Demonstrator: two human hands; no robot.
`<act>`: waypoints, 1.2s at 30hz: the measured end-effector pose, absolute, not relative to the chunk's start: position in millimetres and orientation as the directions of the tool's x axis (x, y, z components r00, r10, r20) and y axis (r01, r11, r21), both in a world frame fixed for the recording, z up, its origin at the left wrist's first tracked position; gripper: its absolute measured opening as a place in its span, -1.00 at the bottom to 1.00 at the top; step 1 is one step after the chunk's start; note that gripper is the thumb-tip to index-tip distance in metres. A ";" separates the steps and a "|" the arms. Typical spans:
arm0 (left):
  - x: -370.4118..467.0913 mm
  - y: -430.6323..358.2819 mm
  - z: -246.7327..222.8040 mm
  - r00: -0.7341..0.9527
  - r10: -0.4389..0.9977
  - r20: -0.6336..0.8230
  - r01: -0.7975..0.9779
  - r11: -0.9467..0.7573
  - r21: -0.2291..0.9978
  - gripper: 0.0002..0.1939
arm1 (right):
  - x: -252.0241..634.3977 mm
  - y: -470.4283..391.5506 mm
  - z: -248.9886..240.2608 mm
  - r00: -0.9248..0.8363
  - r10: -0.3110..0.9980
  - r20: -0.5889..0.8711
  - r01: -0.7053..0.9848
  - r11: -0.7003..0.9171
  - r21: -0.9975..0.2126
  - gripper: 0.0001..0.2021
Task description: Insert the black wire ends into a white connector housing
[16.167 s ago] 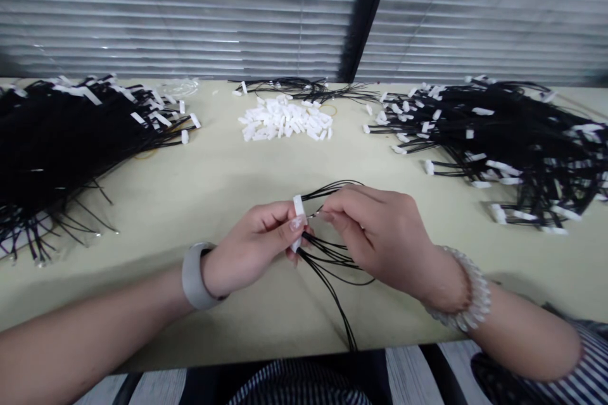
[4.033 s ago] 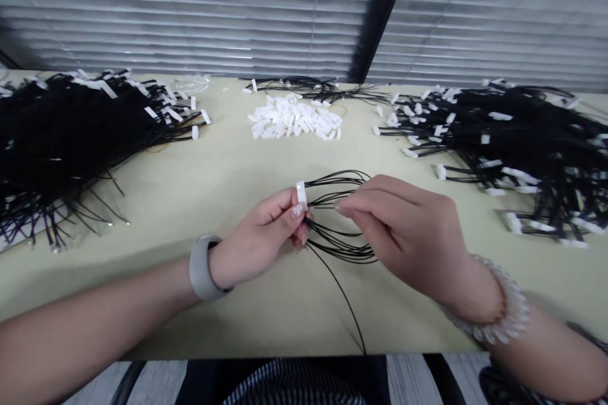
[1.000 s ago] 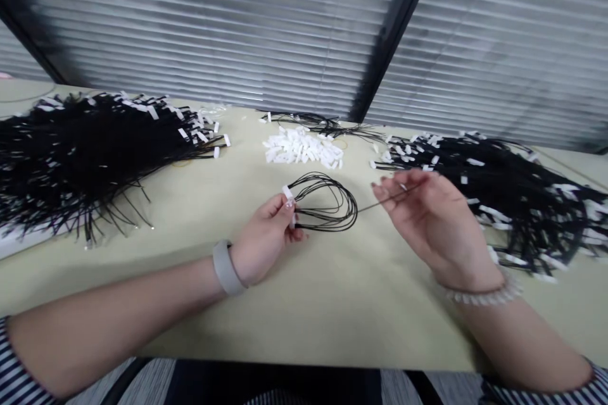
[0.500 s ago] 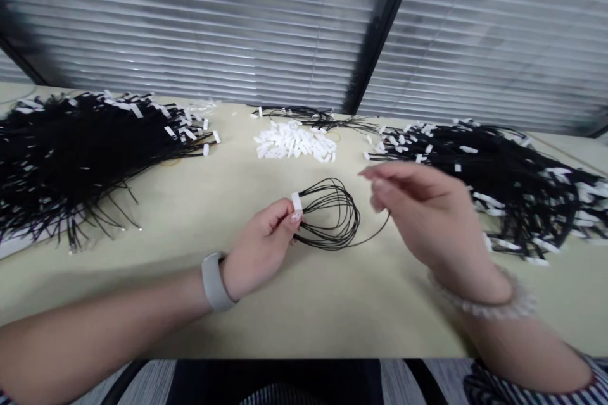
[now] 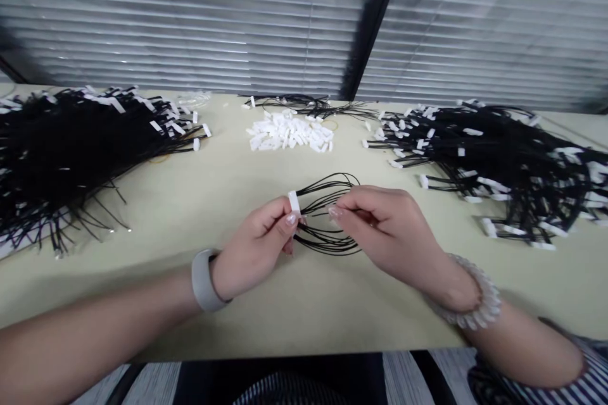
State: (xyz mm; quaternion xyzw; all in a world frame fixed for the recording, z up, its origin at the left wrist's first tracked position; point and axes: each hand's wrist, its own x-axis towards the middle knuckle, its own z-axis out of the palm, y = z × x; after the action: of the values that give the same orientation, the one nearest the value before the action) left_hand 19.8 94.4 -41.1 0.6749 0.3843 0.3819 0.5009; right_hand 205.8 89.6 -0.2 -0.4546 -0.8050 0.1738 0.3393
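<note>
1. Fingers of the right hand (image 5: 399,237), farther out with a single strand trailing half a second ago, now sit near the white connector (image 5: 294,202), bringing the two hands into close work.
2. Right fingers: closed in a pinch, apparently on a wire end, too small to confirm.
3. Left hand (image 5: 249,250): fingers grasping the connector, held upright, slightly tilted, above the worktop (image 5: 228,186).
4. Black wires (image 5: 327,247): looped rightward from the connector in upper and lower groups, partly hidden by the right hand.
</note>
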 end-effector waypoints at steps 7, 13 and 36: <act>19.6 93.5 -42.0 0.430 0.894 0.124 0.152 -0.207 0.966 -0.75 | 208.5 94.3 -1.8 -0.391 0.858 0.333 0.646 0.514 -0.564 -0.76; 20.0 93.2 -43.6 0.445 0.886 0.131 0.132 -0.209 0.969 -0.73 | 207.6 94.3 -2.0 -0.374 0.888 0.267 0.632 0.454 -0.628 -0.70; 23.0 92.9 -41.5 0.463 0.876 0.137 0.147 -0.228 0.963 -0.72 | 207.5 93.6 1.5 -0.417 0.767 0.487 0.619 0.632 -0.466 -0.85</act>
State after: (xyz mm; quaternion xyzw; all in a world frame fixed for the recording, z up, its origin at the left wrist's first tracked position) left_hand 23.0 92.9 -41.5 0.6937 0.3685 0.3643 0.5002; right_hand 207.5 93.6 1.5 -0.4152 -0.8349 0.1076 0.3450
